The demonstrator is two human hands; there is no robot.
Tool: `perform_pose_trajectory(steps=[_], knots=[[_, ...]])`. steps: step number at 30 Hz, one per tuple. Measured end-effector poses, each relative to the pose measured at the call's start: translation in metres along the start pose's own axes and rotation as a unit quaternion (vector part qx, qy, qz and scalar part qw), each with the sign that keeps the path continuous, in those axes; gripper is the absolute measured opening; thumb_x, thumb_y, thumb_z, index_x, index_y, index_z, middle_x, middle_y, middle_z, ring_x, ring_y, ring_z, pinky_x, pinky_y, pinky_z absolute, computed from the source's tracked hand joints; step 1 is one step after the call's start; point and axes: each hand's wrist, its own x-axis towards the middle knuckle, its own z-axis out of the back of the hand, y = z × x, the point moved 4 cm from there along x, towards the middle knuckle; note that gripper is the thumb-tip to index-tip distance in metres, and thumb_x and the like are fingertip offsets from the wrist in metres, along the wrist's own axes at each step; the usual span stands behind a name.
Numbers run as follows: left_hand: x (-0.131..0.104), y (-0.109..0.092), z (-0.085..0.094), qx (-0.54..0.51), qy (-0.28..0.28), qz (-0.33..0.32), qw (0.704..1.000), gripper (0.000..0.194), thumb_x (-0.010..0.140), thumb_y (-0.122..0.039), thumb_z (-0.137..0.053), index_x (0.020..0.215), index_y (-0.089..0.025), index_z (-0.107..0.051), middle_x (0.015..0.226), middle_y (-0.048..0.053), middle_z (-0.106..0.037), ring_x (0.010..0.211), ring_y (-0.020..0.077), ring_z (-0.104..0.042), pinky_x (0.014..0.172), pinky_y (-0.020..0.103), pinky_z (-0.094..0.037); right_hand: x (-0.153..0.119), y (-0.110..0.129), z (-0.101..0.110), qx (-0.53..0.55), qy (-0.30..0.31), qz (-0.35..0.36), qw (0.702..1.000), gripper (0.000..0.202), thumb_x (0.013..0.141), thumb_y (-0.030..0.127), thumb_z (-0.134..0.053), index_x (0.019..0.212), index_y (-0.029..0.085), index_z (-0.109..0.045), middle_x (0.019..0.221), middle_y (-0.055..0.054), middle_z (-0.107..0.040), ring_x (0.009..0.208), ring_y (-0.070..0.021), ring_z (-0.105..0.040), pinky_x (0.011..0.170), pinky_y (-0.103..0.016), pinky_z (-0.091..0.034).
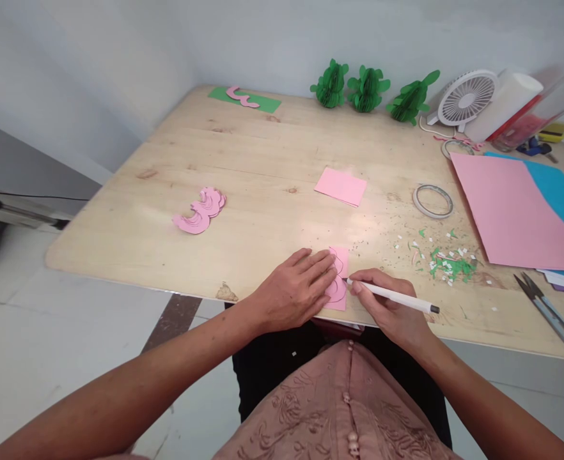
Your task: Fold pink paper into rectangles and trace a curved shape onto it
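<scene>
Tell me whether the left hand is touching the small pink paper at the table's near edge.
Touching. The head view shows the left hand lying flat on the small pink paper, its fingers overlapping the sheet with no gap.

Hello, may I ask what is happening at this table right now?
A person sits at a wooden table and draws on a small pink paper near its front edge. The left hand lies flat on the paper and presses it down, while the right hand holds a white pen with its tip on a curved outline. A pile of cut pink shapes lies to the left, and paper scraps and scissors to the right.
</scene>
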Motion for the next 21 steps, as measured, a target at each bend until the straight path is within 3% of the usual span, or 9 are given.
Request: perform_pose_trajectory(steps=[21], knots=[[-0.0008, 0.0000, 0.0003, -0.003, -0.002, -0.008, 1.000, 0.035, 0.092, -0.026, -0.043, 0.120, -0.009, -0.055, 0.134, 0.017, -0.053, 0.131, 0.0278, -0.043, 0.106, 0.047, -0.036, -0.0103, 0.0023, -0.0003, 0.001, -0.018, 0.010, 1.000, 0.013, 0.089, 0.024, -0.052, 0.089, 0.020, -0.065, 0.083, -0.001, -0.073, 0.071, -0.0140, -0.066, 0.065, -0.025, -0.047]])
